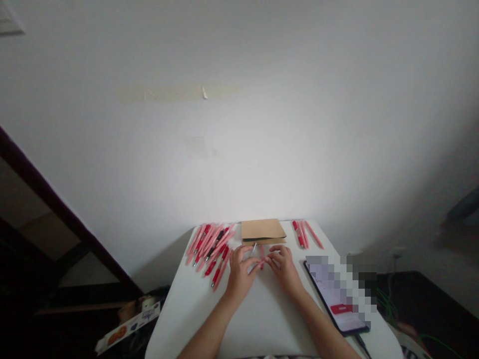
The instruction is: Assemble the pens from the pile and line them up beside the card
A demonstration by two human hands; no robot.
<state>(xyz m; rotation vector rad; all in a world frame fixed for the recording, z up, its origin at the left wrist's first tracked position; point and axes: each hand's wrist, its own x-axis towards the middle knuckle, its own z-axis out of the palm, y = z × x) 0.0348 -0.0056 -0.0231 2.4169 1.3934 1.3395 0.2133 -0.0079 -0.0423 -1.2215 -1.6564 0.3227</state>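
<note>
The left hand [239, 264] pinches a pink pen piece [262, 251] over the worktop [258, 324], near the brown folded card [262, 229]. The right hand [282, 262] meets it; I can't tell if its fingers grip. Handling this small piece seems the step now; the next move likely needs steady fingers.

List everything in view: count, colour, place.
Wall: one, white, background
Tape strip: one, yellowish, on wall
Table: one, white, against wall
Left pens: many, pink, red, black, table's far left
Right pens: about four, pink, red, table's far right
Folded card: one, brown, between pens
Phone: one, dark-edged, table's right
Cable: one, black, at phone's near end
Cords: several, green, beyond table's right
Packaging: one, white, printed, lower left
Slanting frame: one, dark, left
Pen parts: count unclear, pink, whitish, before card
Left hand, right hand: two, bare, at pen parts
</note>
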